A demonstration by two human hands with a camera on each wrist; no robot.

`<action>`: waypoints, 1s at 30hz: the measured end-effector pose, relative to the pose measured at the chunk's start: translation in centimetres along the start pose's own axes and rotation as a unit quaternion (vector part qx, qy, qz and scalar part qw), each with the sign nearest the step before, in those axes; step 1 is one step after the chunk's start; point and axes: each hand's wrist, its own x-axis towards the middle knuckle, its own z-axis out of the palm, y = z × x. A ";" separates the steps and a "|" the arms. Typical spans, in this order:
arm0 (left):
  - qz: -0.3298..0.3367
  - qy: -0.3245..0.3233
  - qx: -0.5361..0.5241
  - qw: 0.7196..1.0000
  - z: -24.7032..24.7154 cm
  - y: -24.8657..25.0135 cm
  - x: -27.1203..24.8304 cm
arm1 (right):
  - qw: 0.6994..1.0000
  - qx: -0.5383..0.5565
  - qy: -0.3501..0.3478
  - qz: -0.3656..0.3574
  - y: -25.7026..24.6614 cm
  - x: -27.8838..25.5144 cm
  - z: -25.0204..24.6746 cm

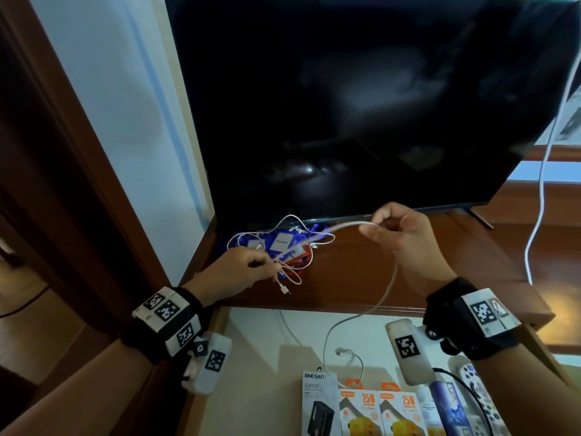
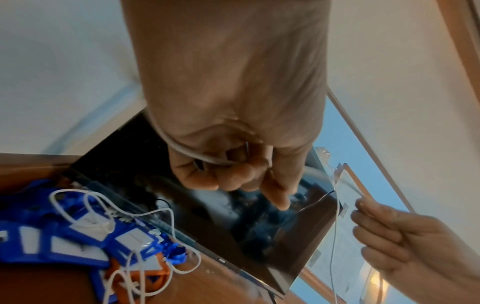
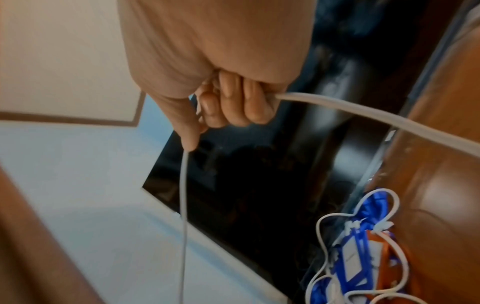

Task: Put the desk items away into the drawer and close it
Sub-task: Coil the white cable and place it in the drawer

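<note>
Both hands clamp the cable (image 1: 388,287): left hand (image 1: 234,272) at 9 o'clock, right hand (image 1: 405,237) at 3. I coil evenly (tail's already in the drawer (image 1: 251,357)), avoiding the desk (image 1: 361,265) pile.

Bare worktop (image 1: 361,272) lies open under my right grip (image 1: 405,237). The television (image 1: 361,105) walls off the back; a tangle of white cables (image 1: 283,243) over blue and orange tags (image 1: 301,258) crowds my left grip (image 1: 235,272). Boxes (image 1: 361,410) fill the drawer's (image 1: 251,341) near end.
</note>
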 end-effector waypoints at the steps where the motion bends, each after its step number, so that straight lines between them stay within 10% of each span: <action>1: -0.015 -0.004 0.002 1.000 0.0 -0.5 -0.2 | 1.000 -0.002 0.017 0.003 0.4 -0.2 -0.6; 8: -0.064 0.013 -0.158 0.985 -0.6 -0.7 -0.5 | 0.993 -0.056 0.097 0.047 4.3 -1.6 -3.4; 15: 0.021 0.134 -0.400 0.906 0.1 1.7 0.7 | 0.985 -0.101 0.068 0.120 6.3 -2.8 -0.8; 23: 0.074 0.187 -0.261 0.944 1.5 3.0 1.7 | 0.978 -0.125 -0.159 0.051 5.2 -4.4 3.8; 30: 0.031 0.118 -0.168 0.978 3.5 2.1 2.1 | 0.982 -0.065 -0.175 0.011 3.2 -3.6 4.8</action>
